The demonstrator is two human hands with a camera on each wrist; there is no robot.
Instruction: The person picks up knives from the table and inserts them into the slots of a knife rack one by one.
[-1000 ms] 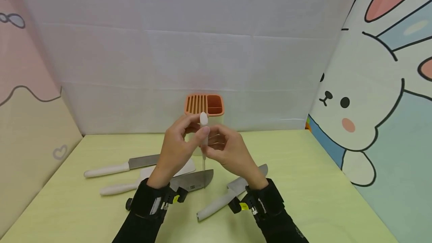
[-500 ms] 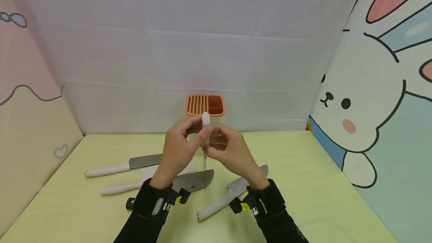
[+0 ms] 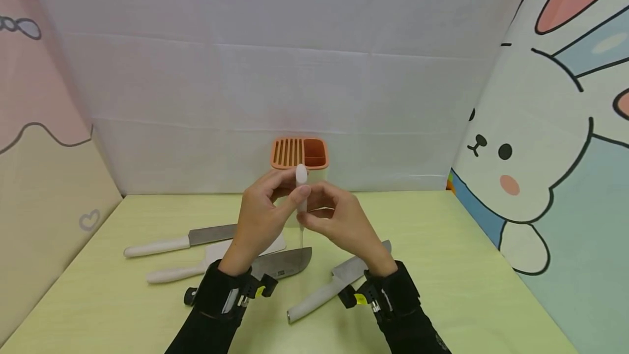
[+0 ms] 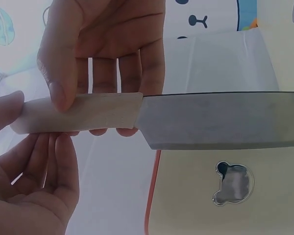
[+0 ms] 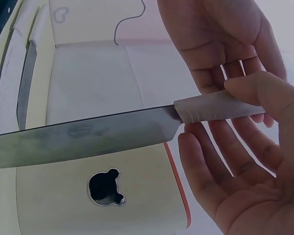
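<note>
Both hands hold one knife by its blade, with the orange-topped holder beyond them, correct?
Not the blade: the left hand and right hand hold the knife by its handle, as the left wrist view shows. The orange-topped holder is beyond them.

1. The knife holder (image 3: 318,168) is set at the far side of the table (image 3: 467,272), before the back wall (image 3: 295,81).
2. In its top, slots (image 3: 288,152) are placed left and compartments (image 3: 315,148) right.
3. The held knife (image 3: 301,173) is gripped, handle up and blade down, between left hand (image 3: 262,201) and right hand (image 3: 336,214).
4. On the left, the far knife (image 3: 211,235), middle knife (image 3: 174,273) and near knife (image 3: 287,263) are laid.
5. The right knife (image 3: 326,292) is laid handle near, blade far.
</note>
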